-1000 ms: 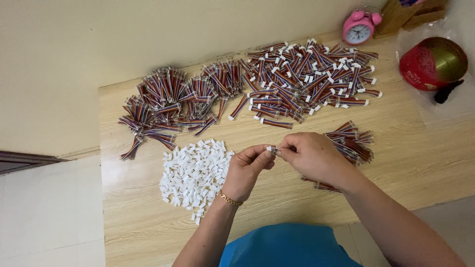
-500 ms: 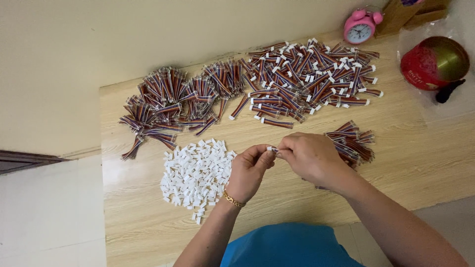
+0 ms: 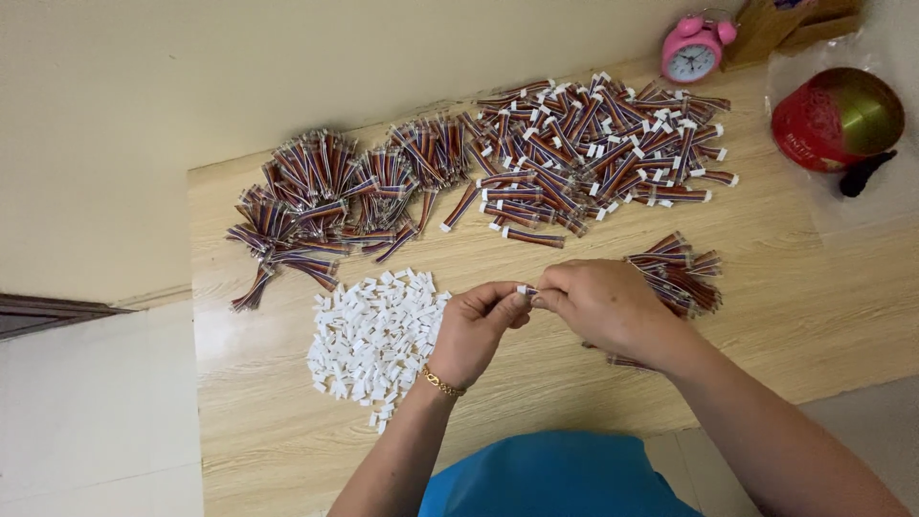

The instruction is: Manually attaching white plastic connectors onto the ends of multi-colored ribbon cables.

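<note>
Your left hand (image 3: 476, 330) and right hand (image 3: 598, 304) meet fingertip to fingertip — both pinching one small white connector (image 3: 525, 289) — just right of the white connector pile (image 3: 375, 333).

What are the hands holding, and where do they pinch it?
A small white connector piece sits pinched between the fingertips of the left hand and the right hand, each gripping one end. Whether wires are attached is hidden.
</note>
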